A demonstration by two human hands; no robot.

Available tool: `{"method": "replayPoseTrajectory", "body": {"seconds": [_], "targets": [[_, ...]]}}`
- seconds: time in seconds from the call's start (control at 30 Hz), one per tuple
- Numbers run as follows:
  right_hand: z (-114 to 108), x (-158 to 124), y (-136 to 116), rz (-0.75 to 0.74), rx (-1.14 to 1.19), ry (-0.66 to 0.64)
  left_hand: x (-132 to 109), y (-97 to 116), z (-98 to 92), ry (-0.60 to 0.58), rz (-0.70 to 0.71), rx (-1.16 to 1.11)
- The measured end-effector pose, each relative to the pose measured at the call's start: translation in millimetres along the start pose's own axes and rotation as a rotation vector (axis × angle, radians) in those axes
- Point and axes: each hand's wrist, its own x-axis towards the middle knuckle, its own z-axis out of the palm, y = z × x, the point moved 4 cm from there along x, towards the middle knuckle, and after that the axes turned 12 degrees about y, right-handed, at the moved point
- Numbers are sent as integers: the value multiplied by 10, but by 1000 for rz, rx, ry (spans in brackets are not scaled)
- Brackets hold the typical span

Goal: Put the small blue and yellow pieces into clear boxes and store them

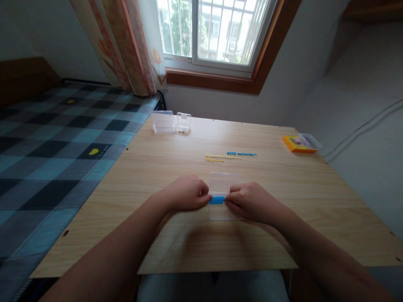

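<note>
A short blue strip of what look like small joined bricks [217, 200] lies across a clear flat plate [219, 212] on the table. My left hand [189, 193] is closed, its thumb and finger pinching at the strip's left end. From the other side, the fingertips of my right hand [248, 199] are pressed together on the right end. That hand also covers the right part of the plate. Beyond the plate lie rows of tiny yellow pieces [215, 158] and tiny blue pieces [242, 153], too small to make out exactly.
Two clear plastic boxes [163, 122] stand at the table's back left. An orange box [297, 144] with a clear container on it sits near the right edge. A bed with a checked cover [94, 138] adjoins the table [151, 235] on the left.
</note>
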Motion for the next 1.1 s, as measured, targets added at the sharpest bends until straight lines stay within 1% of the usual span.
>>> {"method": "replayPoseTrajectory", "body": {"seconds": [0.43, 0.93, 1.03, 1.1], "targets": [[-7, 14, -21, 12, -25, -37, -3, -7, 14, -2, 0, 23], [-11, 17, -39, 5, -65, -28, 2, -1, -8, 14, 5, 15], [-46, -2, -28, -28, -22, -3, 1, -6, -2, 14, -1, 9], [-97, -25, -22, -93, 78, 57, 2, -8, 2, 13, -2, 10]]}}
